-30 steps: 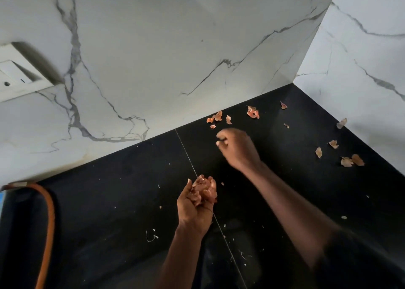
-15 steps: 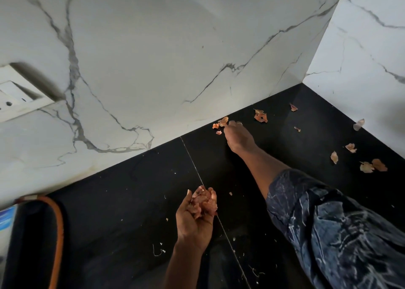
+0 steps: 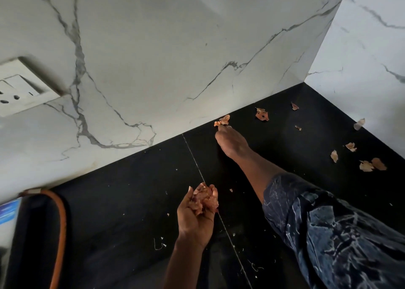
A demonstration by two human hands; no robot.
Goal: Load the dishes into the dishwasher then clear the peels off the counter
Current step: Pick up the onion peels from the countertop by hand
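A small peel cluster (image 3: 223, 120) lies on the black counter (image 3: 131, 201), right at the foot of the marble wall (image 3: 153, 58), its long side running along that edge. The right hand (image 3: 232, 142) stays stretched out to it, as it was half a second ago. Its fingertips touch the cluster, but whether they pinch it cannot be told. The left hand (image 3: 197, 214), palm up with fingers curled, cups a peel bundle (image 3: 205, 199). Loose peels (image 3: 262, 114) lie scattered toward the right corner.

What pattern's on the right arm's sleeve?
Dark navy sleeve with pale, marble-like crackle streaks; the head view, the only one, shows it clearly.
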